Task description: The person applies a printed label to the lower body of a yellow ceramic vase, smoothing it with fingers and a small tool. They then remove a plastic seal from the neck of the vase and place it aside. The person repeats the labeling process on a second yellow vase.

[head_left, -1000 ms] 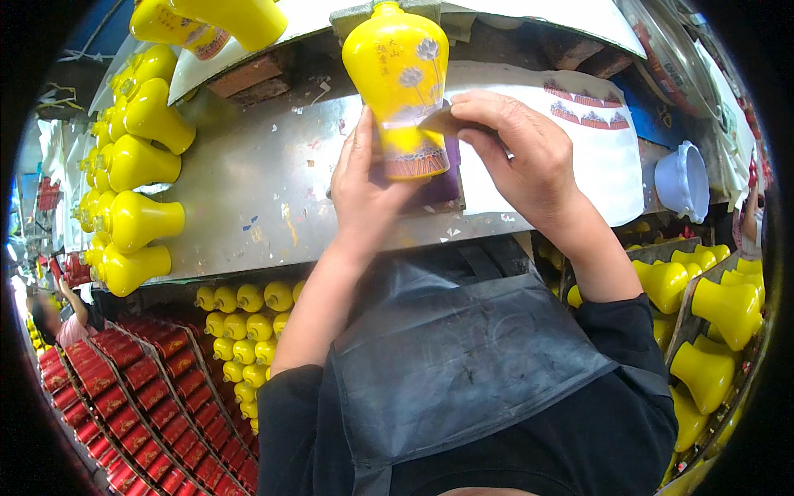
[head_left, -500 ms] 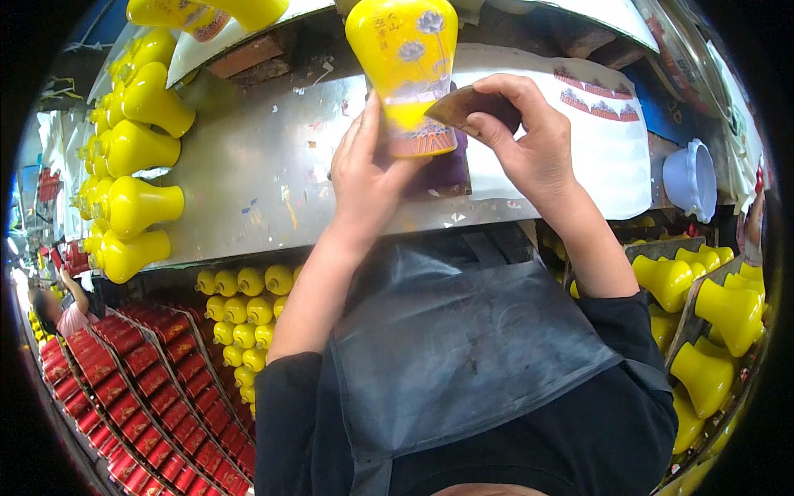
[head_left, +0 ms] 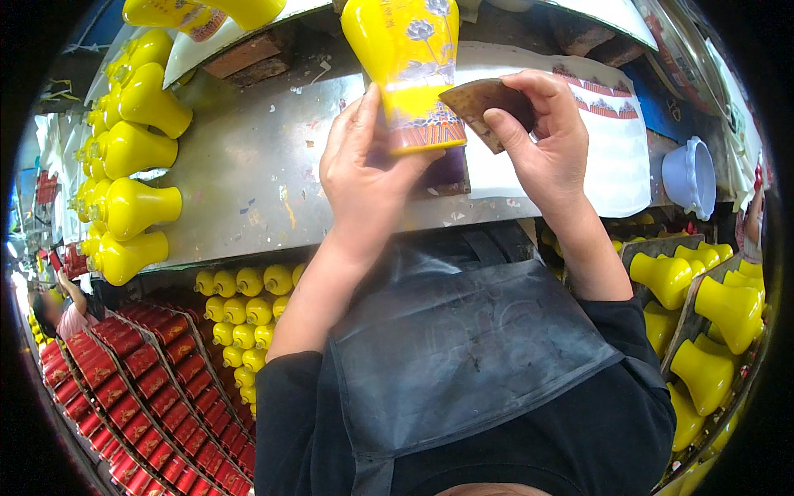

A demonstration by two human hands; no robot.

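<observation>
Upright at the bench's front, a glossy yellow vase carries purple flower decoration and a patterned band around its foot. My left hand is wrapped round its lower left side, thumb up along the wall; some fingers are hidden behind it. In my right hand, pinched between thumb and fingers, is a thin brown scraper blade. Its tip points at the vase's lower right side and looks just apart from it. Beneath the vase a dark purple block partly shows.
A metal bench spans the front, with a white decal sheet on its right. Several yellow vases line its left end. A pale blue bucket stands at right. Racks of yellow vases and red containers flank me; a person is far left.
The scraper has drawn back to the right, away from the vase's face, with my right hand. The vase has turned slightly in my left hand, its flowers shifting rightward.
</observation>
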